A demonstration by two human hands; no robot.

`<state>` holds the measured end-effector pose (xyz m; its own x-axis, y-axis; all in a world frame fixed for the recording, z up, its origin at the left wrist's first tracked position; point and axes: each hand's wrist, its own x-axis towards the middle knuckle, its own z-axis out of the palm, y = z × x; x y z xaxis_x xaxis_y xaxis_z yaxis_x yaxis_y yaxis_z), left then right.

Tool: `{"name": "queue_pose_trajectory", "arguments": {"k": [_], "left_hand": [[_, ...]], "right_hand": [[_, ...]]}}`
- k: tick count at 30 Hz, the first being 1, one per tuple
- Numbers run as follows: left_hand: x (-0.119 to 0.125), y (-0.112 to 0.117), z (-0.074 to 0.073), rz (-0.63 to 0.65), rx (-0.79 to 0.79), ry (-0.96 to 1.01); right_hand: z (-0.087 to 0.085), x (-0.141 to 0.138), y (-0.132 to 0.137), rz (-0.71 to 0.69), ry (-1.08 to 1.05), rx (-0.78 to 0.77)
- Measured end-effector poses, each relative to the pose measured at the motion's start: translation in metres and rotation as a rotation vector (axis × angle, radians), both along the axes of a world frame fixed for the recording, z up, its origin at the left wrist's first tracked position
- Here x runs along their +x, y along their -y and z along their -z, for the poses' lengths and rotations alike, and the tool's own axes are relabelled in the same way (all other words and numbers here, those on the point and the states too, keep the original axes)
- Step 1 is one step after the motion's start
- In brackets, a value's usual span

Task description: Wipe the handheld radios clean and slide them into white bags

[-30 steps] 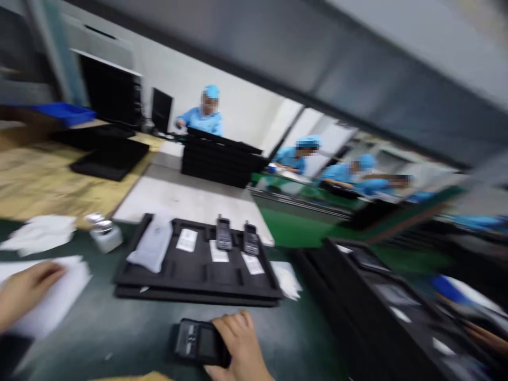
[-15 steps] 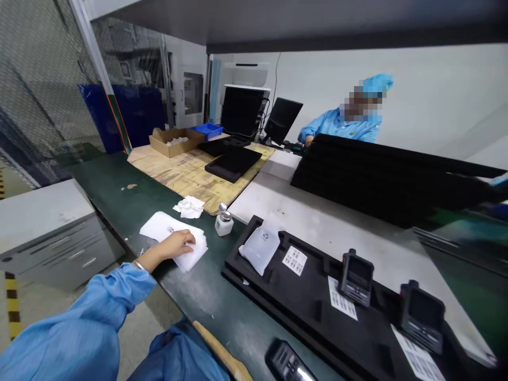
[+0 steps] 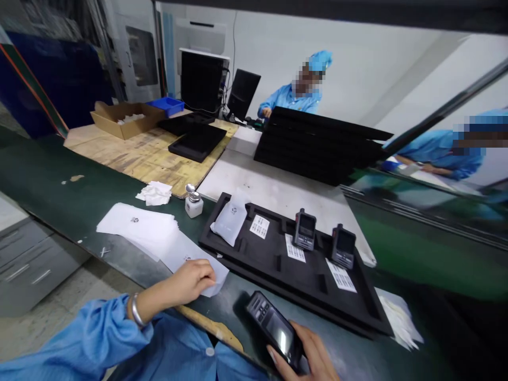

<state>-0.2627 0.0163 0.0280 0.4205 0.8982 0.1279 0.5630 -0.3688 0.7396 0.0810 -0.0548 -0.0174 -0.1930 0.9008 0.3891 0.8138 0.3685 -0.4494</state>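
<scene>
My left hand point(image 3: 192, 280) pinches the near end of a thin white plastic bag point(image 3: 178, 258) with a small printed mark. That bag partly overlaps the stack of like bags point(image 3: 135, 225) on the green bench. At the bottom, my right hand point(image 3: 311, 354) has thumb and fingers around the lower end of a dark handheld radio point(image 3: 273, 324), whose screen faces up. Beyond it lies a black foam tray point(image 3: 273, 259). In the tray are a bagged item point(image 3: 230, 219), sheets of printed labels point(image 3: 260, 226) and two more radios point(image 3: 305, 230).
A small white pump bottle point(image 3: 194, 205) stands behind the bags, beside crumpled white tissue point(image 3: 154, 193). White gloves or cloths point(image 3: 400, 320) lie right of the tray. Farther back are a cardboard box point(image 3: 123, 120) and black trays point(image 3: 198, 142). Two co-workers in blue sit across the bench.
My left hand has moved right and nearer, drawing one bag off the stack. My right hand has come into view and taken hold of the near radio. The view has swung right.
</scene>
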Motion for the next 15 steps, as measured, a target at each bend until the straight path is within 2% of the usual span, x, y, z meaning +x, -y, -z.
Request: {"name": "queue_pose_trajectory", "arguments": {"k": [2, 5, 8, 11, 15], "left_hand": [[0.032, 0.001, 0.013, 0.009, 0.003, 0.028], [0.059, 0.0, 0.027, 0.023, 0.032, 0.057], [0.068, 0.003, 0.032, 0.031, 0.088, 0.073], [0.07, 0.008, 0.034, 0.012, 0.175, 0.067], [0.07, 0.015, 0.04, 0.033, 0.31, 0.036]], "right_hand": [[-0.012, -0.004, 0.004, 0.065, 0.0, 0.029], [-0.021, -0.014, 0.007, 0.143, 0.005, 0.084], [-0.019, -0.023, 0.005, 0.153, 0.031, 0.126], [-0.012, -0.029, 0.002, 0.134, 0.049, 0.073], [-0.014, -0.028, 0.0, -0.035, 0.031, -0.088]]}}
